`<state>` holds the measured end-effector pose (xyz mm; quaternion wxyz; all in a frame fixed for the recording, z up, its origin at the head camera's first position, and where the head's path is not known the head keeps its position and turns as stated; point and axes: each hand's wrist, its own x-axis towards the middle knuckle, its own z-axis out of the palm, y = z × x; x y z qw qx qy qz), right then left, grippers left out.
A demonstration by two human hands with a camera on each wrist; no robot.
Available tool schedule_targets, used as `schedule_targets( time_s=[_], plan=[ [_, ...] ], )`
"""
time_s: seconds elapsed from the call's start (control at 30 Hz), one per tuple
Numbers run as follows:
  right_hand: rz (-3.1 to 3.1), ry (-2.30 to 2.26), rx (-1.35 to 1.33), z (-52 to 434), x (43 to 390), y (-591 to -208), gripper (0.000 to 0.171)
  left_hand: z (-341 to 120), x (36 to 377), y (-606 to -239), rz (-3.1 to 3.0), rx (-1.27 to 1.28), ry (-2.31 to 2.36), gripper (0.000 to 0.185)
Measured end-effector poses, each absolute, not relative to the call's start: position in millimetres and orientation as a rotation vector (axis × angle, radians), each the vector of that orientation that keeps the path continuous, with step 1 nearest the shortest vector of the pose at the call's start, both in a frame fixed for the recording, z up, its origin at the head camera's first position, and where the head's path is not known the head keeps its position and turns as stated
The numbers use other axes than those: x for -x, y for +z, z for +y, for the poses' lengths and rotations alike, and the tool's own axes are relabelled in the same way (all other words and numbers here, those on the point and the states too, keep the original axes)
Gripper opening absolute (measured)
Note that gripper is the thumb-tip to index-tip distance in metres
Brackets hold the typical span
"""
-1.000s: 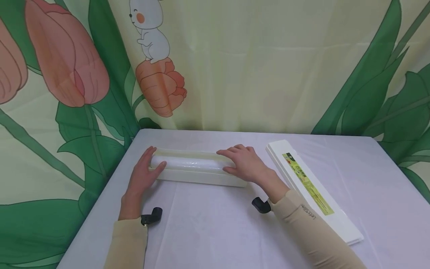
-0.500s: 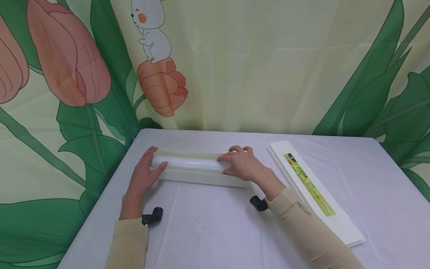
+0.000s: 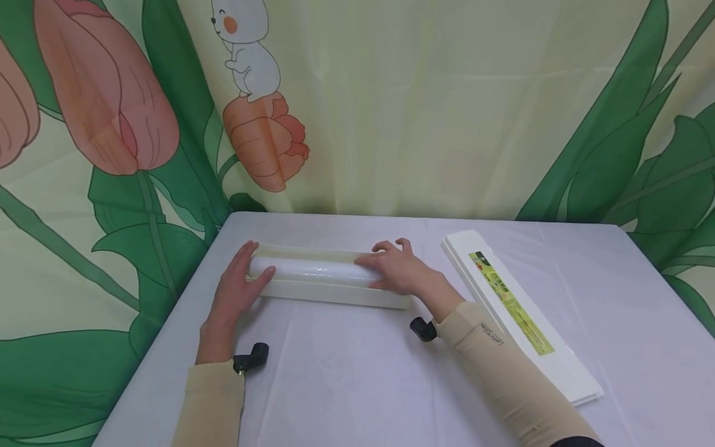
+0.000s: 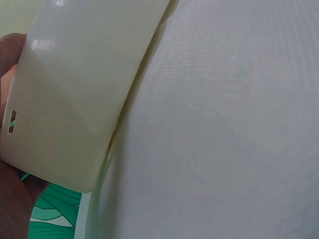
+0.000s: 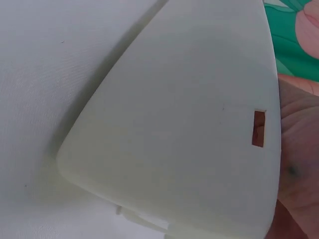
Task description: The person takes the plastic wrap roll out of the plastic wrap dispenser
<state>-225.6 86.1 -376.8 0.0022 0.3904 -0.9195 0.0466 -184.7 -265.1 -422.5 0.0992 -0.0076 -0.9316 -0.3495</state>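
A long white plastic dispenser box (image 3: 335, 294) lies open-topped on the table, with a shiny white roll of cling film (image 3: 313, 268) inside it. My left hand (image 3: 231, 295) holds the box's left end, thumb over the near side and fingers at the far side. At the other end, my right hand (image 3: 402, 267) reaches in over the rim and pinches the roll's right end between thumb and index finger; its other fingers are raised. Both wrist views show mainly the box's smooth outer wall (image 4: 84, 89) with a small slot, and part of each hand.
To the right, a long white lid (image 3: 566, 366) with a yellow-green label (image 3: 511, 301) lies slantwise beside the right forearm. A white cloth (image 3: 335, 385) covers the table. Behind it hangs a curtain (image 3: 419, 124) printed with tulips and a rabbit.
The right hand has shifted slightly left and farther over the roll's right end, its outer fingers lifting. The left hand, box and lid stay in place.
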Motion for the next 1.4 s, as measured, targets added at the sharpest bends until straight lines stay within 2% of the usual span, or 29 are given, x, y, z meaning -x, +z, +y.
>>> schedule_targets(
  time_s=[0.63, 1.1, 1.4],
  plan=[
    [-2.777, 0.208, -1.295, 78.2, 216.8, -351.1, 0.049, -265.7, 186.2, -423.1, -2.756, 0.012, -1.035, 0.076],
    [-2.538, 0.144, -1.369, 86.7, 203.8, -361.2, 0.053, -266.9, 186.1, -425.3, -2.758, 0.020, -1.039, 0.078],
    [-2.496, 0.205, -1.285, 106.8, 201.0, -361.6, 0.057, -269.7, 184.7, -423.1, -2.742, 0.031, -1.087, 0.082]
  ],
)
